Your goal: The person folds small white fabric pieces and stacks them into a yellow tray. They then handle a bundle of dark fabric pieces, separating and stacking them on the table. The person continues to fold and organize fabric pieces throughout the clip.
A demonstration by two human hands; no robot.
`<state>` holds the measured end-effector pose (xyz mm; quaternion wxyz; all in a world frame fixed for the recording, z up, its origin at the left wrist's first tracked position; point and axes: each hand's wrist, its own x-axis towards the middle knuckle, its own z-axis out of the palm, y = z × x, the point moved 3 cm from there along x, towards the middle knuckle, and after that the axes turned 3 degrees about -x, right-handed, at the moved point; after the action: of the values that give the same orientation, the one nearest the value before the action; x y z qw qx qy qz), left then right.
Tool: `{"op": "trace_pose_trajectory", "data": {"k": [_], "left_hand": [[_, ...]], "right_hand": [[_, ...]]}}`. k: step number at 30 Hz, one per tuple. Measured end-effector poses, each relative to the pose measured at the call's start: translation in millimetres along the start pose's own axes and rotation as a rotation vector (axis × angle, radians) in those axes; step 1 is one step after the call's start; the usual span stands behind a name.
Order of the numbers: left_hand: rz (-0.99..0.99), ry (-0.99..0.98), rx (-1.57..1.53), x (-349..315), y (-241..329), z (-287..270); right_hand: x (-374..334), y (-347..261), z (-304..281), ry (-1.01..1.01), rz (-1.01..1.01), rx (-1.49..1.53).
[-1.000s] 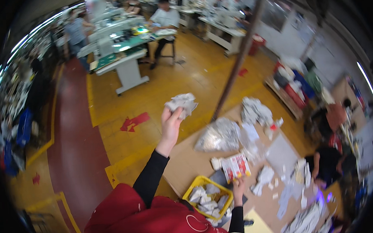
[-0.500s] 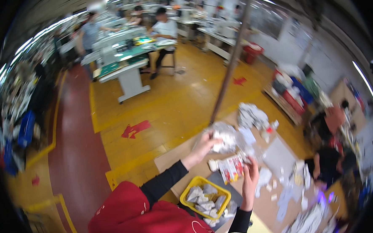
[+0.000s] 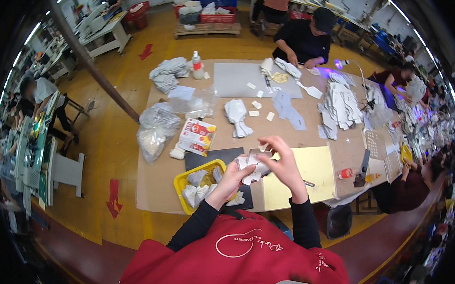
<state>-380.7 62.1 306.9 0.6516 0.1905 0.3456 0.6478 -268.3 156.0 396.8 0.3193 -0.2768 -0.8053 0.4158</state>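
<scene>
Over the table's near edge, my left hand (image 3: 228, 184) grips a small stack of white and grey pieces (image 3: 250, 167), perhaps cloth or paper, with the thumb pressed on top. My right hand (image 3: 286, 170) is at the stack's other side, its thumb and curled fingers against the pieces. Just left of my left hand is a yellow plastic basket (image 3: 178, 185) holding grey-white folded cloth pieces (image 3: 195, 191). Behind the basket lie a dark mat (image 3: 228, 156) and a red, white and yellow printed packet (image 3: 198, 137).
Clear plastic bags (image 3: 157, 131) lie at the left. Farther back are a spray bottle (image 3: 197, 66), cut cloth pieces (image 3: 289, 111) and a grey sheet (image 3: 229, 85). A yellow board (image 3: 311, 171) lies to the right. A co-worker (image 3: 304, 40) sits across the table; a pole (image 3: 97, 64) stands at its left.
The view has swung right toward the table. My hands have left the plastic bag and the printed packet and come together nearer my body, on the stack of small pieces.
</scene>
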Motion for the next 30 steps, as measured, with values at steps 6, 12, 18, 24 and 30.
{"op": "trace_pose_trajectory", "data": {"k": [6, 12, 18, 24, 30], "left_hand": [[-0.019, -0.012, 0.080, 10, -32, 6], [-0.090, 0.110, 0.020, -4, -35, -4], [-0.108, 0.148, 0.080, -10, -31, -4], [-0.146, 0.140, 0.173, -11, -31, -9], [-0.169, 0.138, 0.013, -14, -31, -17]], "right_hand": [[-47, 64, -19, 0.189, 0.172, 0.095], [-52, 55, -53, 0.472, 0.324, 0.475], [-56, 38, -38, -0.210, 0.279, 0.281], [-53, 30, 0, -0.245, -0.051, -0.117], [-50, 34, 20, -0.200, -0.115, -0.219]]}}
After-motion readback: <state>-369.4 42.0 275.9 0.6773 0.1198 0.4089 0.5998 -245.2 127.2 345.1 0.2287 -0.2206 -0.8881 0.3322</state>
